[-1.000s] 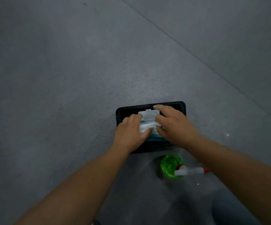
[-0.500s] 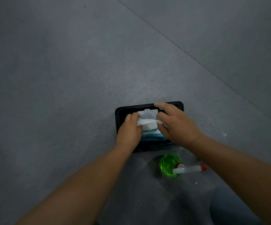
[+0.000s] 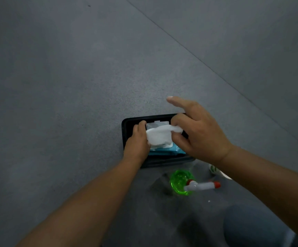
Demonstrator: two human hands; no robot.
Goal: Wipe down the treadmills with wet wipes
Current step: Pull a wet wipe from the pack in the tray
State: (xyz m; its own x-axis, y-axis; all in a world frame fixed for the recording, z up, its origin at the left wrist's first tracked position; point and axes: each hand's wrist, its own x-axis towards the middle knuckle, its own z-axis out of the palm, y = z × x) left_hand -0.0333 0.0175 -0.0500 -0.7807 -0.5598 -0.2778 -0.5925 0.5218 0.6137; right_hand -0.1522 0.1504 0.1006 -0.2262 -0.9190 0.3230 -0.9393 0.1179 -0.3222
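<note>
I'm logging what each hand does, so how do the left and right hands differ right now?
The left hand sits low, gripping the wipe pack. The right hand is higher and pinches the white wipe. The right hand's index finger sticks out straight, while the left hand's fingers are all bent. Both are over the black tray.

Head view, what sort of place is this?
Likely a gym or similar indoor hall, though no treadmill shows: seamed grey floor, a green spray bottle, and a black tray holding the wipes pack, the right hand pinching a wet wipe.
</note>
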